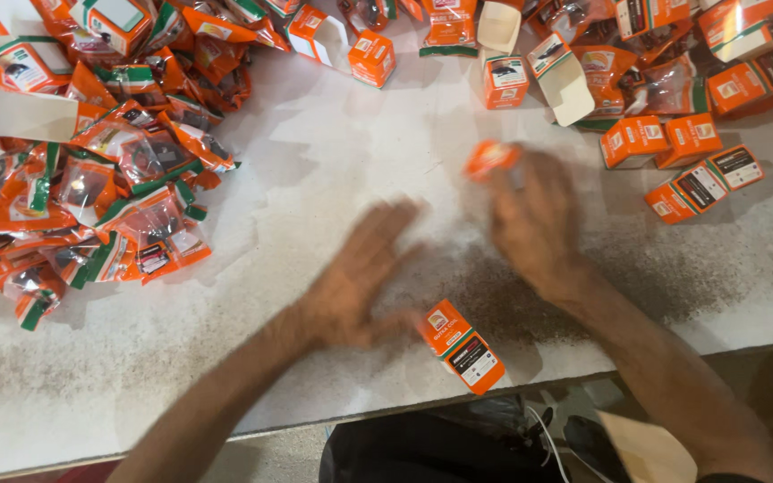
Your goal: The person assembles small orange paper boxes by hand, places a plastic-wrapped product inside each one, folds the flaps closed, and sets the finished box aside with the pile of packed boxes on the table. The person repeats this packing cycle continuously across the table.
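Head view: the blurred right hand (534, 224) pinches a small orange carton (491, 159) at its fingertips, up and right of the closed orange box (461, 346) touching the flat, empty left hand (360, 277).

Bare worktop (333, 170) open at centre toward 12 o'clock; sachet pile (91, 179) blocks 9–11 o'clock, small boxes (691, 170) block 2–3 o'clock.

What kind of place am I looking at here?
Probably a small packing workbench. A heap of clear sachets with orange trim covers the left of the worn white table, small orange cartons lie at the right, and the right hand holds one blurred orange carton.
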Demonstrator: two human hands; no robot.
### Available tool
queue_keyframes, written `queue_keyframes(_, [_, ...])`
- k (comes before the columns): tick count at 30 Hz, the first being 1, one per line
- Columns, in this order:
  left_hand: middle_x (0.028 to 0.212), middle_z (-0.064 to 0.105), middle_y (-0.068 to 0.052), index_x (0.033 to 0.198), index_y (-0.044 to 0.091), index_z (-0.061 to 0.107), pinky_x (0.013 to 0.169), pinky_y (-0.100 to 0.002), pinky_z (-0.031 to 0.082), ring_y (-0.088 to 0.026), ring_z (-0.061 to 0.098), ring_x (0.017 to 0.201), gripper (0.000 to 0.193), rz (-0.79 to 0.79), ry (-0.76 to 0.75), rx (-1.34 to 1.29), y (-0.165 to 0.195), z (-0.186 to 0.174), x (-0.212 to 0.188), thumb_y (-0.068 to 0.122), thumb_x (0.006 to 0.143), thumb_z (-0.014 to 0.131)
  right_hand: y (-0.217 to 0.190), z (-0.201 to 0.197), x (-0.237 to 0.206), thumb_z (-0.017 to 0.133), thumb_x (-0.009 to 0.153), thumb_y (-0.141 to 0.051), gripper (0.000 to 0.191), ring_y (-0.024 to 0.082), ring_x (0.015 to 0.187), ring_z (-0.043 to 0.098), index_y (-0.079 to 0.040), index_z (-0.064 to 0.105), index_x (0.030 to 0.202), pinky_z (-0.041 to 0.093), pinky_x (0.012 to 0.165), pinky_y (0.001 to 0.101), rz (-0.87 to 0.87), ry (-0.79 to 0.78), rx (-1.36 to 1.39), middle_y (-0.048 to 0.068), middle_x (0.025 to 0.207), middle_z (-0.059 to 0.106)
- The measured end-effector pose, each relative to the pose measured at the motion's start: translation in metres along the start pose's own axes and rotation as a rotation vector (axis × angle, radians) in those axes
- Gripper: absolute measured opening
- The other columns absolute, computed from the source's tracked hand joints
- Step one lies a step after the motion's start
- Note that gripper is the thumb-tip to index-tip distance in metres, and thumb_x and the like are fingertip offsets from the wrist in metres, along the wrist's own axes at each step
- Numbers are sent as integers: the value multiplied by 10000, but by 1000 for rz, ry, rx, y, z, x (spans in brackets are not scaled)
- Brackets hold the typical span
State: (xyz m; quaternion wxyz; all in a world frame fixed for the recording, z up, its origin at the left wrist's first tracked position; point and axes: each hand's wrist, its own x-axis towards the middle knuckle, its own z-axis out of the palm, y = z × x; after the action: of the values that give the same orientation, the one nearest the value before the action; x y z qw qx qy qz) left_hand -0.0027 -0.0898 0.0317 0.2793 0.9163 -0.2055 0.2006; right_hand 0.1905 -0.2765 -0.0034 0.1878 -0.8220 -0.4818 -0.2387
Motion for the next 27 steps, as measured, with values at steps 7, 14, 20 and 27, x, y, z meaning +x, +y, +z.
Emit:
queue_keyframes(7, [1383,639,-113,1408,145,542,1112,-426,554,-334,641,1313,619,-104,-14,-81,18,23,-13,84,829,753,-11,-5,-11,591,1047,-232,564,371,1503,398,-46,397,1543,356,1250,508,-14,-49,939,232,1633,354])
queue_keyframes(14, [1332,572,-286,1362,-47,485,1006,-466,534,-417,590,1207,564,-347,263,174,1,20,-32,-31,807,583,-50,26,-17,641,925,-357,732,308,1290,588,-59,351,1528,564,1013,458,166,-436,1227,186,1504,518])
queue_keyframes(20, [1290,516,-298,1184,-61,558,607,-472,573,-371,685,859,533,-1210,245,1022,-60,-86,-92,400,991,747,-49,28,-14,767,904,-194,770,375,1234,518,26,331,1500,467,1040,511,-181,-230,664,247,1348,491])
queue_keyframes(27, [1293,491,-349,1201,-36,568,564,-433,578,-393,684,838,484,-895,279,1215,-82,-59,-109,175,832,799,-32,36,-17,753,947,-242,606,310,1263,577,19,326,1289,499,1038,439,39,-239,1036,217,1468,483])
